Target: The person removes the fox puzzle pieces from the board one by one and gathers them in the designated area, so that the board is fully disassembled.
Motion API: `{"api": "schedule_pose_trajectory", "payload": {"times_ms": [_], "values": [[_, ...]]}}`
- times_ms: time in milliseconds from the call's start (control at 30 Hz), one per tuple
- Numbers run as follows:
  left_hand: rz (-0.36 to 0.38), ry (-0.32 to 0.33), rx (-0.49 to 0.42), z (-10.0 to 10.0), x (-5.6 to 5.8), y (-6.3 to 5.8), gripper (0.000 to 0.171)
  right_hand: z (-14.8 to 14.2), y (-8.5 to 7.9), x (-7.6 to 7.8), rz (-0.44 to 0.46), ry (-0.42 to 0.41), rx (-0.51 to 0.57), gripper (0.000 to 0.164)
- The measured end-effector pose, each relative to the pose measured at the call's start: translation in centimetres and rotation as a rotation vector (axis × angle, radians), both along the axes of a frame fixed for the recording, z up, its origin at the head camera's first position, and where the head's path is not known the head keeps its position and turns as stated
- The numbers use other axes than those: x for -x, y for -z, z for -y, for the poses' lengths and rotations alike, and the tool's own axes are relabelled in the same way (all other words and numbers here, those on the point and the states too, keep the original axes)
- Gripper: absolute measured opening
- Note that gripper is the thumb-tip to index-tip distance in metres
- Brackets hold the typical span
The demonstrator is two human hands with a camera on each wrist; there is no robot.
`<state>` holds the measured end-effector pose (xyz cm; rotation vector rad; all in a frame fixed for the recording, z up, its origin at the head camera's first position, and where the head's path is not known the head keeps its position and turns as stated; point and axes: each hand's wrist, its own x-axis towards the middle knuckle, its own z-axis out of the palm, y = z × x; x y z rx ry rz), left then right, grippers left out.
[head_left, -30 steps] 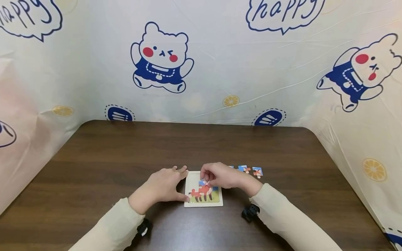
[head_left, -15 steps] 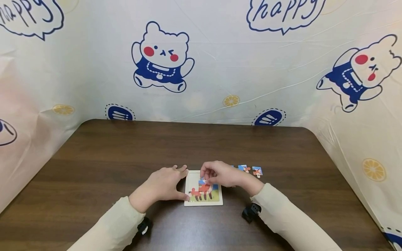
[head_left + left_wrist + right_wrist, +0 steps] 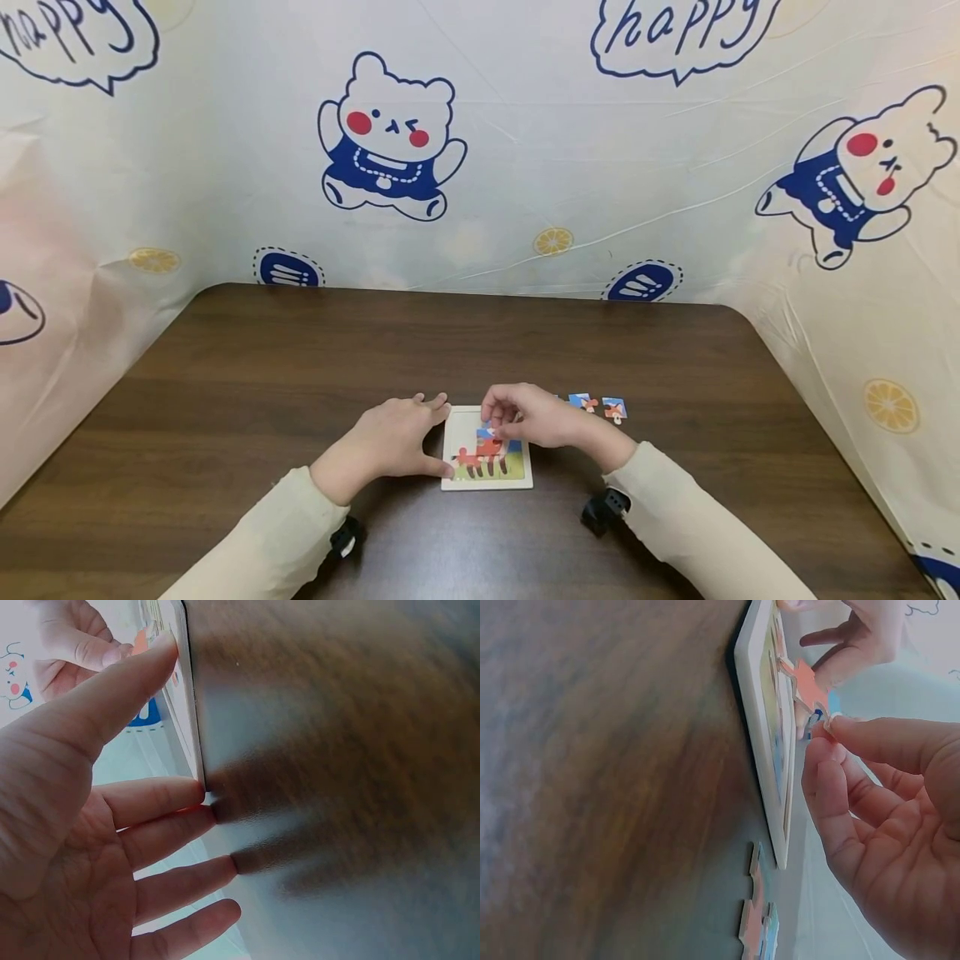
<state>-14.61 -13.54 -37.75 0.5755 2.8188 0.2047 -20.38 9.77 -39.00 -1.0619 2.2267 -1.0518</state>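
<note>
Jigsaw piece (image 3: 810, 690) pinched by the right hand (image 3: 528, 417) above a pale-rimmed puzzle tray (image 3: 487, 486).
The orange-faced piece is held tilted between thumb and fingertips; whether the pieces beneath are touched by it cannot be told. The tray's left edge is touched by the thumb of the left hand (image 3: 390, 442), whose fingers are held straight and spread, with the fingertips set by the far left corner. Along the tray's near edge, fitted pieces (image 3: 491, 465) are laid, with reddish animal legs shown on green. The tray is carried by a brown table (image 3: 480, 350), well apart from its far edge. Off the tray's far right corner, loose pieces (image 3: 582, 402) are laid. Behind, a bear-printed sheet (image 3: 510, 183) is hung.
</note>
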Motion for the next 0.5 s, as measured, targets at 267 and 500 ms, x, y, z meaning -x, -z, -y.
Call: {"api": "schedule_pose_trajectory", "payload": {"times_ms": [267, 500], "values": [[-0.003, 0.002, -0.002, -0.1, 0.0, 0.0, 0.085, -1.3, -0.1, 0.1, -0.025, 0.028, 0.013, 0.01], [-0.005, -0.001, -0.006, 0.0, -0.1, 0.1, 0.085, -2.8, 0.0, -0.1, -0.053, 0.034, 0.008, 0.01]]}}
